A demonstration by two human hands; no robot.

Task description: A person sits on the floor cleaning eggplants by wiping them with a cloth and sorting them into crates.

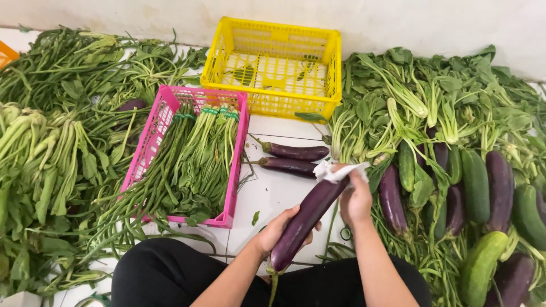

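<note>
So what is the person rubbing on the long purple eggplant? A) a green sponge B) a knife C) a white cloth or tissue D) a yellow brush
C: the right hand presses a crumpled white cloth or tissue against the far end of the eggplant, while the left hand holds it near the stem end.

Vegetables, crates on floor

A glossy dark purple eggplant with a green stem meets a white cloth. The pink crate carries green bundled stalks; the far yellow crate is lattice-patterned. On the right lie green cucumbers and purple eggplants over leafy greens. The floor is white tile.
</note>
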